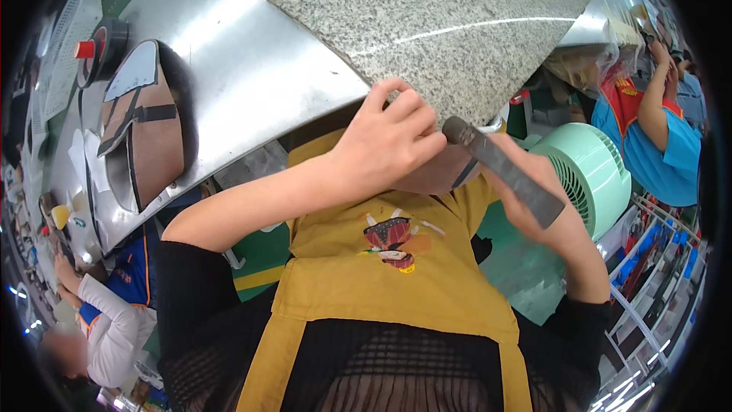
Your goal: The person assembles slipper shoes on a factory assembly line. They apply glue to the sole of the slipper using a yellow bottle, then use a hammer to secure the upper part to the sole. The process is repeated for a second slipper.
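Observation:
My right hand (541,183) is wrapped round a hammer whose dark, bar-shaped head (512,175) shows above the fingers; its handle is hidden. To the left, my left hand (393,133) is closed with curled fingers, close to the hammer's blunt end, at the stone slab's near corner. What those fingers hold, if anything, is hidden. A brown leather-like piece (433,175) with a black strip lies below both hands, in front of my mustard apron, partly covered by them. On the metal table at left sits a similar brown piece (156,145) with black trim and a pale patch.
The speckled stone slab (450,23) lies on the shiny metal table (252,61). A roll of black tape (107,49) stands at the table's left. A mint-green fan (587,172) is beside my right arm. Other people work at left and far right; a metal rack (663,275) stands right.

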`<state>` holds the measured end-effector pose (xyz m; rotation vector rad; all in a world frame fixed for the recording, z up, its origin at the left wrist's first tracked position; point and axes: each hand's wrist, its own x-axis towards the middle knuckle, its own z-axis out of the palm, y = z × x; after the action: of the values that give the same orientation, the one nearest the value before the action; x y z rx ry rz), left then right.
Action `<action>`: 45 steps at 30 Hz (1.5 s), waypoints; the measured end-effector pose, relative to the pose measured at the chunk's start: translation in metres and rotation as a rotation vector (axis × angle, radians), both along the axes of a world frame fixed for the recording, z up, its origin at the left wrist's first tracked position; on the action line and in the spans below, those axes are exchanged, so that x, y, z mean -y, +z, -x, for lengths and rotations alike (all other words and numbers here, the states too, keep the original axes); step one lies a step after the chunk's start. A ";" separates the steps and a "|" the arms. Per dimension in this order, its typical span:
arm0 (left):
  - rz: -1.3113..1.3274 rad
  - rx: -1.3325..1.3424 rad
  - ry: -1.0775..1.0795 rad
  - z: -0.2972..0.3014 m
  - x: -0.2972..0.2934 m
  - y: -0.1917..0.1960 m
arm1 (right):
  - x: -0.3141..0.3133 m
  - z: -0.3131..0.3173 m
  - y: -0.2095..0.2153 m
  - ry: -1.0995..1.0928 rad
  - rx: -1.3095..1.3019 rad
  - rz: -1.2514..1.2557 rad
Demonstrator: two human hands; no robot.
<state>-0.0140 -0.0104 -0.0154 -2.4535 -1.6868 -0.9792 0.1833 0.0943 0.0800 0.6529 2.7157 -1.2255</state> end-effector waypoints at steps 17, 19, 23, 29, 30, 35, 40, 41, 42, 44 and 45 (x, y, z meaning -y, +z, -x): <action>0.114 0.108 0.058 -0.020 -0.021 -0.003 | 0.005 -0.025 -0.006 -0.216 -0.065 0.008; 0.135 0.154 0.071 -0.018 -0.018 -0.004 | 0.010 -0.022 -0.010 -0.153 -0.045 -0.063; 0.203 0.171 0.015 -0.010 -0.015 0.000 | 0.012 -0.022 -0.012 -0.196 -0.102 -0.027; -0.006 -0.034 -0.012 -0.014 -0.007 -0.005 | 0.008 -0.021 -0.001 -0.205 -0.129 -0.003; -0.018 -0.035 -0.013 -0.015 -0.008 -0.005 | 0.008 -0.021 -0.001 -0.188 -0.086 -0.012; -0.016 -0.015 -0.017 -0.015 -0.006 -0.006 | 0.002 -0.020 0.003 -0.177 -0.037 0.083; 0.008 0.016 0.032 -0.018 -0.008 -0.003 | 0.009 -0.021 -0.005 -0.081 -0.013 -0.107; 0.055 0.075 0.057 -0.018 -0.007 -0.004 | 0.009 -0.018 -0.009 -0.043 0.009 -0.114; 0.102 0.133 0.080 -0.019 -0.004 -0.005 | 0.014 -0.018 -0.010 -0.089 -0.035 -0.104; 0.152 0.186 0.110 -0.018 -0.003 -0.005 | 0.012 -0.015 -0.010 -0.101 -0.048 -0.071; 0.126 0.143 0.105 -0.018 -0.002 -0.006 | 0.011 -0.015 -0.009 -0.107 -0.055 -0.055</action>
<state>0.0042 -0.0082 -0.0212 -2.3904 -1.9580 -1.0915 0.1986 0.0830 0.0713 0.7917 2.8015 -1.2124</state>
